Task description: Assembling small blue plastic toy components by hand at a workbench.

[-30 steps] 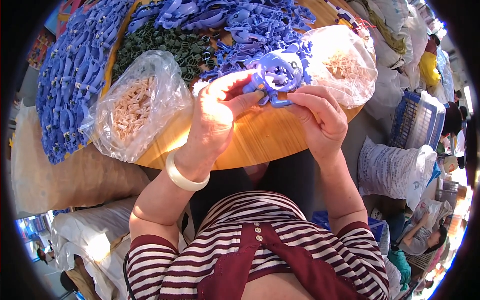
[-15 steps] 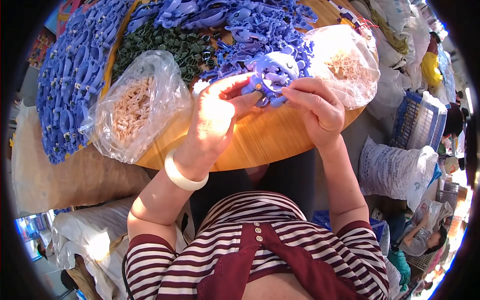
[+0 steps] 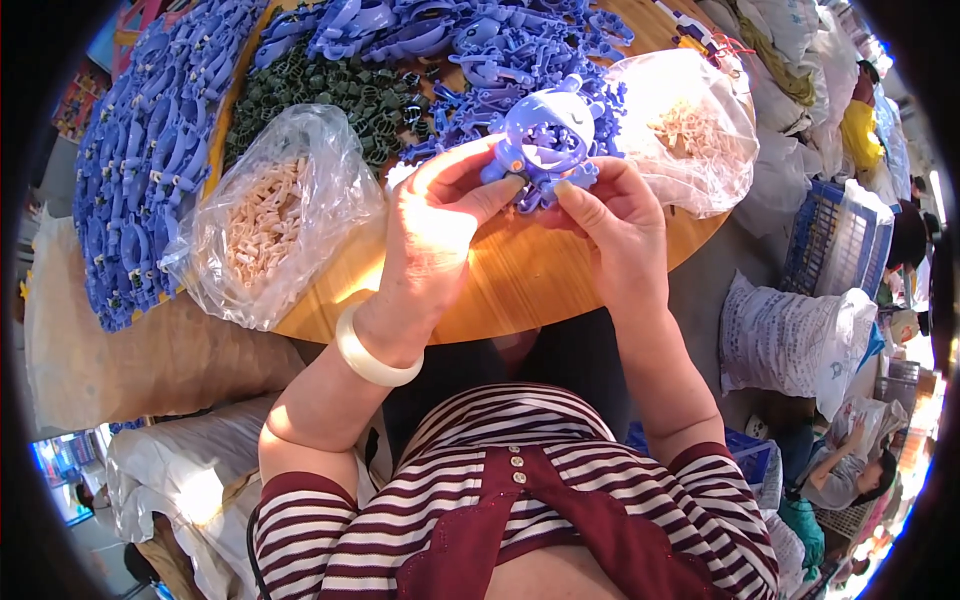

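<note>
Between my two hands, above the near part of the round table, I hold a purple-blue plastic figure shell with small ears, a round head and a wide opening in its middle. My left hand, with a cream bangle at the wrist, pinches the shell's lower left side between thumb and fingers. At the lower right, my right hand grips it, thumb in front and fingers curled behind. Whether my right fingers also hold a small part is hidden. Purple-blue small parts lie heaped just behind the shell.
Left of my hands sits a clear bag of small beige pieces; another such bag lies at the right. Dark green parts are piled behind. Rows of purple-blue shells cover the far left. A white sack stands right of the wooden table.
The figure shell has tipped and risen slightly. My right hand has moved down and left, from pinching near its right edge to gripping its lower right part.
</note>
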Demonstrator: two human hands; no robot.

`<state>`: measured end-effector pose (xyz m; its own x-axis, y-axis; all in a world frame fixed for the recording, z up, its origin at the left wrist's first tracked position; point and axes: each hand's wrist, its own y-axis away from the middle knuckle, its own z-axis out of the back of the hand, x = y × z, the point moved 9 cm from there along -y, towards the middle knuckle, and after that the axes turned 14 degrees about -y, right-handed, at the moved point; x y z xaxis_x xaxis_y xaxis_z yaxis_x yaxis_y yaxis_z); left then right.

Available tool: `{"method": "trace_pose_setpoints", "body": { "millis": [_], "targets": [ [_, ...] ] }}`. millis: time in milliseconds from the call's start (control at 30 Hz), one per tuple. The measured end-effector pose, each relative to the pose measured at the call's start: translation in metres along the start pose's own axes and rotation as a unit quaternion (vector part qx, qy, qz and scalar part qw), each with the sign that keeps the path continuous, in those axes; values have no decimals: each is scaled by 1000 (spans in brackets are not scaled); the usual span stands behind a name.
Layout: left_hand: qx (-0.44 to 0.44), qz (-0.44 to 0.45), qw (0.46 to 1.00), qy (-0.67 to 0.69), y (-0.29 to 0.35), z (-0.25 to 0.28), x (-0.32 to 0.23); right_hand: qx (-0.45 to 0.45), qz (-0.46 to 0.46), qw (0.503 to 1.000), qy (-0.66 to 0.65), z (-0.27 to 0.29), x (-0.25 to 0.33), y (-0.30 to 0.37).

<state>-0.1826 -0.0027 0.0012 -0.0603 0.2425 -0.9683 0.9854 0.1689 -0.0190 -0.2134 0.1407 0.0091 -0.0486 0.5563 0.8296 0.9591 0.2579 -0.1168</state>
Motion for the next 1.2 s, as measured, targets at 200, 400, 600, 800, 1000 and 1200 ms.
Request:
{"method": "trace_pose_setpoints", "body": {
  "millis": [200,400,600,800,1000,1200],
  "targets": [
    [-10,-36,999,-28,3,-1,-9,40,30,999,-7,-5,1,1],
    [-5,-30,999,-28,4,-1,-10,110,137,976,130,-13,16,-1],
    [-23,-57,996,-61,6,-1,-16,77,26,990,118,-1,0,-7],
    [-23,-92,986,-139,6,-1,-22,56,-44,997,22,8,-12,-11],
    [-23,3,998,-62,2,2,-6,54,-76,995,44,5,-15,-7],
    [6,45,999,12,-1,0,6,39,-56,993,95,4,-11,-7]
  ]
}}
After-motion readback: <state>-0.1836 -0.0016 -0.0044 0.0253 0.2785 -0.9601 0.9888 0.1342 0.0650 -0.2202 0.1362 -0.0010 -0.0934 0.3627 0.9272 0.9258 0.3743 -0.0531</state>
